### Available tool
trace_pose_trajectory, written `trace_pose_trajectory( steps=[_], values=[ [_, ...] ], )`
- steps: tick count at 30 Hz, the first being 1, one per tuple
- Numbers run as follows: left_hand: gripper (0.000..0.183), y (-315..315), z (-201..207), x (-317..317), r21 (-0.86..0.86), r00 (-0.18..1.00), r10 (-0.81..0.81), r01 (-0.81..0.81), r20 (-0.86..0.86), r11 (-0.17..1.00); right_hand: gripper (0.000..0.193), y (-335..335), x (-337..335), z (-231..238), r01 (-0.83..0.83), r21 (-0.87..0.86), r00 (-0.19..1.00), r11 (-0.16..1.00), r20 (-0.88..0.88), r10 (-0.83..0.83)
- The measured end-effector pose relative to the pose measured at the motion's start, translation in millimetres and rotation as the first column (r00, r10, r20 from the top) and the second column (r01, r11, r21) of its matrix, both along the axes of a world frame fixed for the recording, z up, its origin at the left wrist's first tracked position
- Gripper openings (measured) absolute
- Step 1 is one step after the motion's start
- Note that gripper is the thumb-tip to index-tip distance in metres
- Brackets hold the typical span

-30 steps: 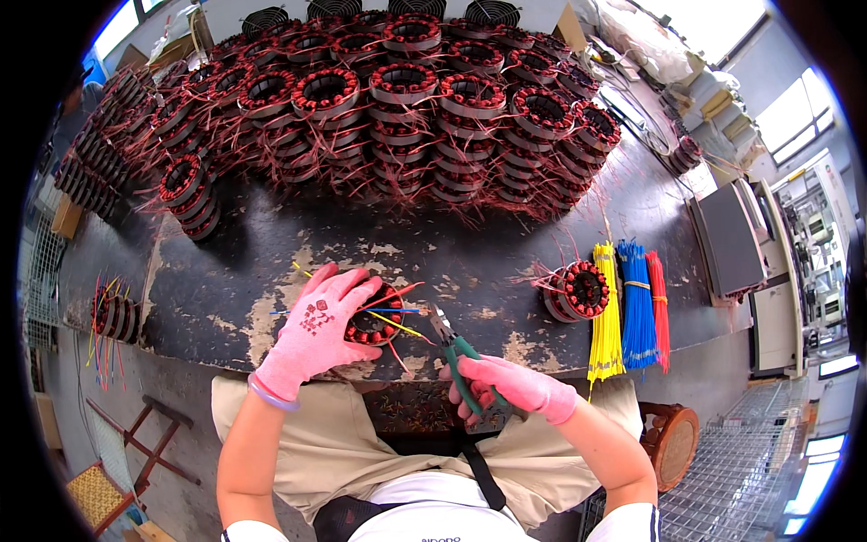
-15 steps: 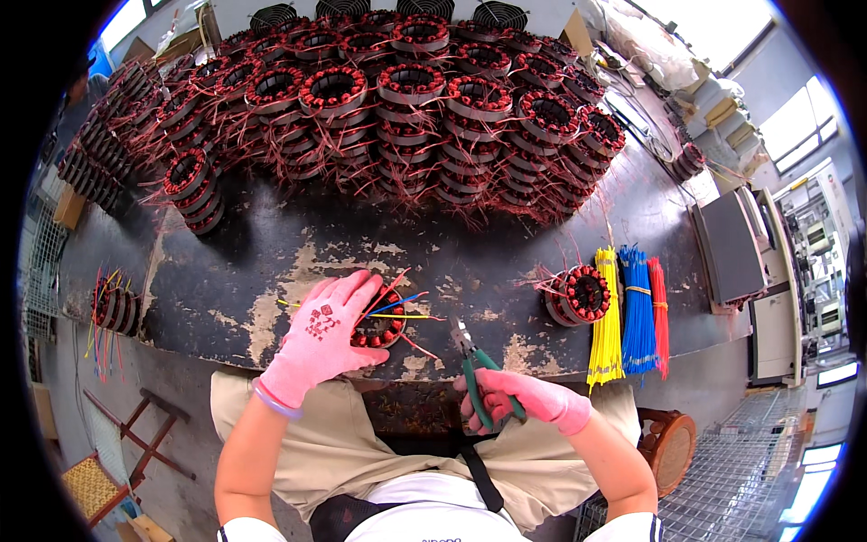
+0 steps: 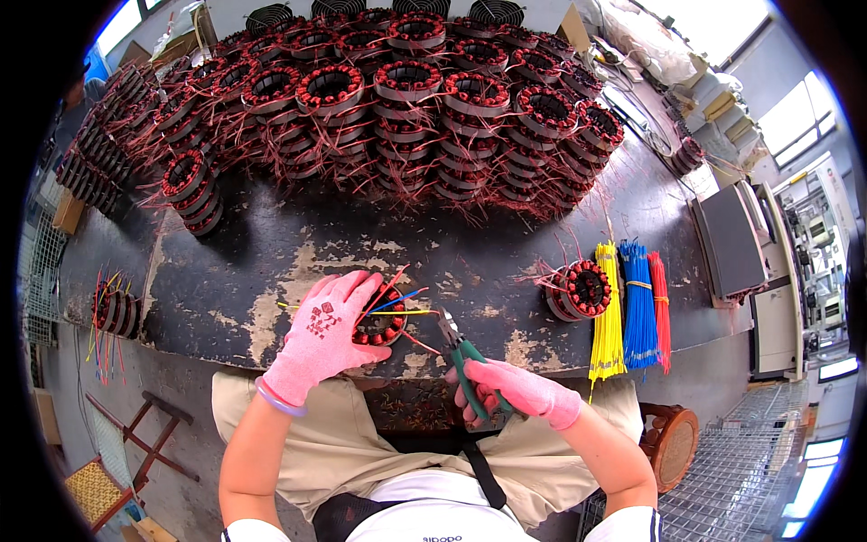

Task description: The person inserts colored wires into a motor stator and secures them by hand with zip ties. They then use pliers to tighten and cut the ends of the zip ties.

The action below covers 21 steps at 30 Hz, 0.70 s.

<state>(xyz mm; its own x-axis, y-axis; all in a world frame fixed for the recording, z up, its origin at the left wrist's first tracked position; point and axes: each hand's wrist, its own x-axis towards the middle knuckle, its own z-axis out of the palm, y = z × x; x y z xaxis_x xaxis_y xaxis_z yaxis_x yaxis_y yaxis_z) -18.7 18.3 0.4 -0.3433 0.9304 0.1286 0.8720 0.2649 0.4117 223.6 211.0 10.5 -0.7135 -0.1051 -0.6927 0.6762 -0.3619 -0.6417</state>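
My left hand (image 3: 327,332), in a pink glove, grips a ring-shaped motor stator (image 3: 395,331) lying on the worktable; its fingers cover the stator's left side. Yellow, blue and red wires stick out to the right from under the fingers. My right hand (image 3: 524,390), also gloved in pink, is closed round the handles of green-handled cutting pliers (image 3: 466,354). The jaws are at the end of the yellow wire (image 3: 417,313), just right of the stator. Whether they bite on the wire is too small to tell.
Tall stacks of wound stators (image 3: 406,81) fill the back of the worktable (image 3: 488,262). To the right stand another stator (image 3: 578,291) and bundles of yellow (image 3: 608,312), blue (image 3: 638,312) and red wires (image 3: 660,312). A stator stack with coloured leads (image 3: 117,309) sits at the left.
My right hand has brought the pliers left and up, so the jaws now meet the yellow wire's end. My left hand stays on the stator.
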Motion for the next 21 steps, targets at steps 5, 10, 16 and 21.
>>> trace_pose_trajectory(
  steps=[5,10,16,21],
  values=[
    [0.096,1,2,3,-0.028,1.000,0.026,-0.027,-0.010,0.999,0.055,0,-3,-1,0.000,0.106,0.999,0.994,-0.033,0.004],
    [0.100,4,9,20,-0.113,0.979,0.188,-0.197,-0.084,0.974,0.056,7,1,-14,0.160,-0.143,0.986,0.977,-0.022,-0.165],
    [0.105,8,3,36,-0.128,0.901,0.394,-0.418,-0.180,0.899,0.054,13,11,-11,0.059,-0.202,0.998,0.977,0.029,-0.055],
    [0.104,8,4,36,-0.129,0.906,0.384,-0.408,-0.177,0.904,0.060,10,-1,-12,-0.005,-0.165,0.998,0.986,0.061,0.015]
  ],
)
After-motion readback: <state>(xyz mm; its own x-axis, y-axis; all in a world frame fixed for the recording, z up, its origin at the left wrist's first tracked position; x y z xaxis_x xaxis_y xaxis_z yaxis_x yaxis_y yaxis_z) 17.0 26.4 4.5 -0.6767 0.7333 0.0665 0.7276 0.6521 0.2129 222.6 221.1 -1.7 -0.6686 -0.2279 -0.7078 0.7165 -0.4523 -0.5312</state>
